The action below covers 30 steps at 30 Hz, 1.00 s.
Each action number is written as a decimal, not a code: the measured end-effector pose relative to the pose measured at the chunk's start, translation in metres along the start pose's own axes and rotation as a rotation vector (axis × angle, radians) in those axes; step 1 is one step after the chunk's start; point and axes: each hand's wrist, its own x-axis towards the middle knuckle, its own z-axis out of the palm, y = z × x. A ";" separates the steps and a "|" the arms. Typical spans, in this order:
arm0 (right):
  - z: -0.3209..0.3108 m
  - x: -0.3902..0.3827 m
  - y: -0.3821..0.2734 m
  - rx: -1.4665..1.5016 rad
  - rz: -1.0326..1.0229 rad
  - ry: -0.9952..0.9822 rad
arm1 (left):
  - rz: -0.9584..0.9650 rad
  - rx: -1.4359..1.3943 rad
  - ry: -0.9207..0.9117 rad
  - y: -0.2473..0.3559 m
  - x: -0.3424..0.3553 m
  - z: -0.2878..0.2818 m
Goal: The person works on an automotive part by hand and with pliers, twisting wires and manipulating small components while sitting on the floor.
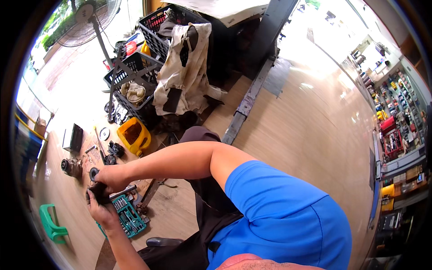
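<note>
Close together at the left, both my hands grip a small dark piece (97, 192) whose kind I cannot make out. My right hand (112, 177) holds it from above, fingers curled. From below, my left hand (103, 212) closes on it, thumb up against it. A metal bar (123, 192) shows just right of the hands; whether a hand touches it is unclear. Beside my right hand lies a dark ring (93, 173). Under my left hand sits an open green socket set case (130, 220) with sockets in it.
Beyond the hands are a yellow cut-open jug (134, 136), a round metal part (71, 167) and a black box (73, 137). Black crates (150, 38), one draped with a stained cloth (180, 76), stand farther off near a grey lift arm (243, 110). A green stool (52, 223) is at left.
</note>
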 end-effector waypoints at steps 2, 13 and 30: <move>-0.005 0.001 0.001 -0.005 -0.025 -0.070 | 0.001 -0.016 -0.016 -0.001 -0.001 0.000; 0.001 0.000 0.001 -0.150 -0.123 0.013 | -0.058 -0.080 -0.116 -0.002 0.016 -0.038; -0.003 0.005 0.014 0.424 0.001 0.028 | -0.105 -0.041 -0.322 0.007 0.013 -0.023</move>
